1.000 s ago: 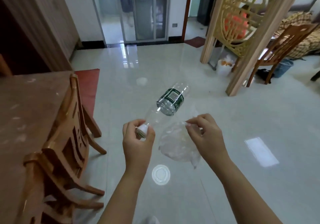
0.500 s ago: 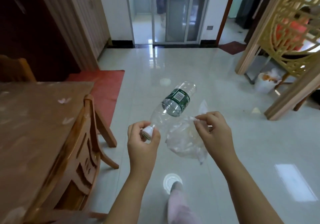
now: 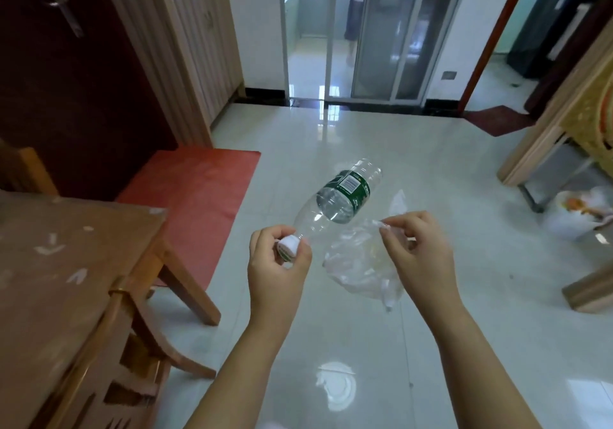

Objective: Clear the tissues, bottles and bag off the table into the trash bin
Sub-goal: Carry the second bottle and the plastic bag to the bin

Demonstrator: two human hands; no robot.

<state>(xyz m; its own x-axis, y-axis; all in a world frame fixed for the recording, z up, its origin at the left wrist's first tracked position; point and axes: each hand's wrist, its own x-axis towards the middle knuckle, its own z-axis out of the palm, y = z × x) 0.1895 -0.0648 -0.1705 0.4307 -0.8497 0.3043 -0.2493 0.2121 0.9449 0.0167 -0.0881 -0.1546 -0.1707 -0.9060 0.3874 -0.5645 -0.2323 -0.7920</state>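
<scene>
My left hand (image 3: pixel 278 262) grips the white cap end of a clear plastic bottle (image 3: pixel 341 196) with a green label, its base pointing up and away over the floor. To its right, my right hand (image 3: pixel 418 249) pinches the top of a crumpled clear plastic bag (image 3: pixel 361 266) that hangs below the fingers. The wooden table (image 3: pixel 66 262) stands at the left with small white scraps on its top. A white bin (image 3: pixel 577 216) lined with a bag and holding trash sits on the floor at the far right, partly blurred.
A wooden chair (image 3: pixel 132 345) is pushed against the table's near corner. A red mat (image 3: pixel 195 183) lies before a dark door. Glossy tiled floor stretches ahead to a glass sliding door where a person stands. A wooden screen frame (image 3: pixel 564 123) rises at the right.
The view has swung left and forward: the table and red mat now fill more of the left, the screen and bin have slid right. Both hands keep the same hold.
</scene>
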